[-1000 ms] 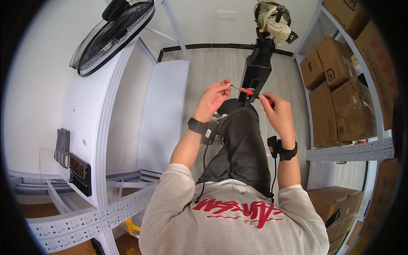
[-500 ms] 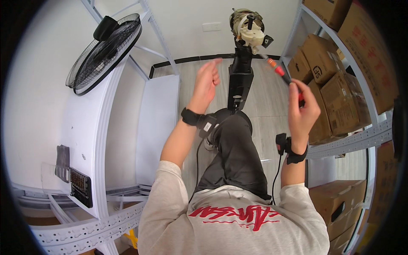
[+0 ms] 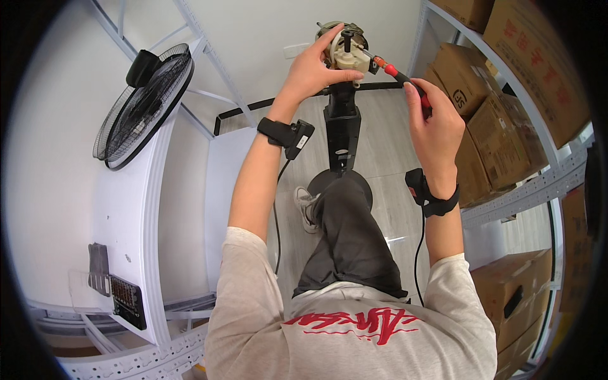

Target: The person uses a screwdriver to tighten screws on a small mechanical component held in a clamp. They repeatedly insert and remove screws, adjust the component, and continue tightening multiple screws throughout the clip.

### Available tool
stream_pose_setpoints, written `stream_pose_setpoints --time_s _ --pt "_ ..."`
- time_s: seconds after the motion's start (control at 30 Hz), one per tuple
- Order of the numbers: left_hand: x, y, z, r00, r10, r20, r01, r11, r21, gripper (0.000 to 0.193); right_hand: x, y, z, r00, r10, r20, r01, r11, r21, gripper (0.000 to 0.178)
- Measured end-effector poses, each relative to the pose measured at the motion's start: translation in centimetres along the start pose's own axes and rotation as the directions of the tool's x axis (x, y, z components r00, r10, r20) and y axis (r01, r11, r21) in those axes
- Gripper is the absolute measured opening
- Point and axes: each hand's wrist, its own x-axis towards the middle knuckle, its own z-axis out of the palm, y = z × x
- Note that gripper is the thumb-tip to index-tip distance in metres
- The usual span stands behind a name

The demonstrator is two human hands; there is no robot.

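Observation:
A pedestal fan stands in front of me, its cream motor unit (image 3: 348,61) exposed on top of a black column (image 3: 342,130). My left hand (image 3: 311,73) grips the unit from the left, with the thumb along its near side and the fingers over its upper side. In my right hand (image 3: 437,123), a screwdriver (image 3: 394,71) with a red and black handle is held between thumb and curled fingers. Its metal tip reaches the right side of the motor unit; whether it sits in a screw cannot be made out.
The fan's black grille (image 3: 149,104) lies on a white shelf (image 3: 136,202) at left. A bit case (image 3: 128,302) with its transparent lid raised is nearer on that shelf. Cardboard boxes (image 3: 506,130) fill the right rack. The round base (image 3: 358,183) stands beside my leg.
My left hand has gone forward onto the motor unit and closed round it. My right hand has brought the screwdriver leftward and forward, so its tip now meets the unit. The view has shifted slightly.

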Motion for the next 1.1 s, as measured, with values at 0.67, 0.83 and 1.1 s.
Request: stream_pose_setpoints --time_s 0.67,0.83,1.1 --pt "0.2 0.4 1.3 0.992 0.060 -0.115 -0.019 0.943 0.333 0.082 0.5 0.4 0.3 1.000 -0.014 -0.009 0.013 0.999 -0.032 0.013" --pt "0.1 0.1 1.5 0.991 0.047 -0.128 -0.006 0.954 0.300 0.084 0.4 -0.1 0.5 0.999 -0.035 -0.010 0.035 0.999 -0.042 0.015" --pt "0.2 0.4 1.7 0.992 0.030 -0.122 0.004 0.963 0.269 0.085 0.0 -1.5 0.6 0.997 -0.074 0.012 0.075 0.985 -0.155 0.015"
